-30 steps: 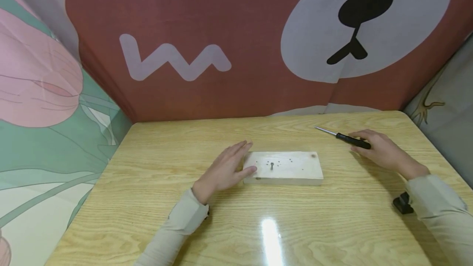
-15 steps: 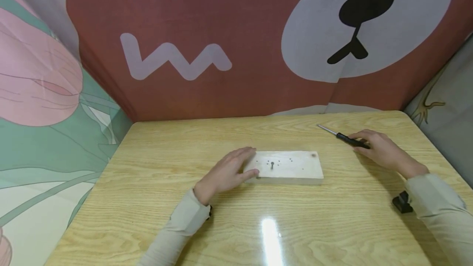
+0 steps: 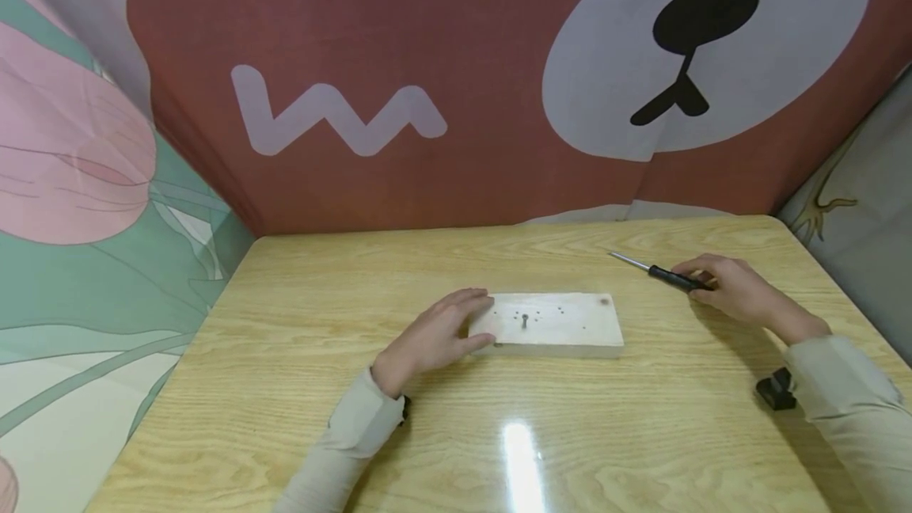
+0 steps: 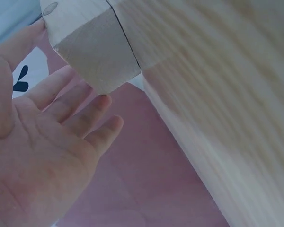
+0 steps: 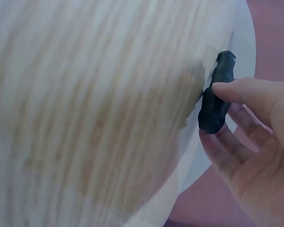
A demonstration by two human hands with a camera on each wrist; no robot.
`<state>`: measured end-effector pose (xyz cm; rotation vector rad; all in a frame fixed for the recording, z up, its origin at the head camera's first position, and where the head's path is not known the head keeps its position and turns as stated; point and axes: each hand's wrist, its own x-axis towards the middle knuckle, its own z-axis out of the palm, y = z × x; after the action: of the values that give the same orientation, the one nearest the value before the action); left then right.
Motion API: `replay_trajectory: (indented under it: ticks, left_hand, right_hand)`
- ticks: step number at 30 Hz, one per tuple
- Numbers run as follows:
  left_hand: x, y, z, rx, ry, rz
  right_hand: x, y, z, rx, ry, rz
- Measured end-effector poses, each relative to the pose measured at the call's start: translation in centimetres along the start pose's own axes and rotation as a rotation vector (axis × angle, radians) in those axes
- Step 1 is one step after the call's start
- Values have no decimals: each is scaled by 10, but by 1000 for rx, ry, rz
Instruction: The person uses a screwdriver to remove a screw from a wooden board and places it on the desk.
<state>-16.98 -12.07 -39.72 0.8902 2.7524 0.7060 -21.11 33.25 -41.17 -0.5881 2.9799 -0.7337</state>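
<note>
In the head view a pale wooden block (image 3: 563, 331) lies flat on the table, with several small holes and a screw (image 3: 525, 321) standing up from its top. My left hand (image 3: 431, 336) spans the block's left end, thumb at the near edge and fingers at the far edge. The left wrist view shows the block's end face (image 4: 97, 52) between thumb and fingers. Over on the right, my right hand (image 3: 737, 291) pinches the black handle of a screwdriver (image 3: 666, 275), whose metal shaft points to the far left. The right wrist view shows the thumb on that handle (image 5: 215, 109).
The wood-grain table (image 3: 321, 418) ends at a printed backdrop (image 3: 427, 188) along its far side. A small black object (image 3: 777, 390) sits by the right sleeve. Light glares off the table (image 3: 523, 465) near the front.
My left hand's fingers have drawn in around the end of the block, which stays in place. The screwdriver has shifted slightly in my right hand, its tip now a little nearer to me.
</note>
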Motion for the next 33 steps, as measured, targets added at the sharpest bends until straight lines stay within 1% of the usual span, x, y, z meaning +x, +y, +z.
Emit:
replay_trajectory:
  ticks: [7, 13, 17, 25, 33]
  left_hand:
    - [-1, 2, -1, -36, -20, -29]
    - [-1, 2, 0, -45, -39, -38]
    - [-1, 1, 0, -51, -42, -39]
    - [-3, 0, -2, -85, -38, -30]
    - [-2, -1, -2, -81, -37, -26]
  right_hand:
    - [0, 0, 0, -16, -26, 15]
    - [0, 1, 2, -26, -35, 34]
    - [1, 0, 5, -19, -26, 40]
    - [1, -2, 7, 11, -42, 63]
    - [1, -4, 5, 3, -26, 75]
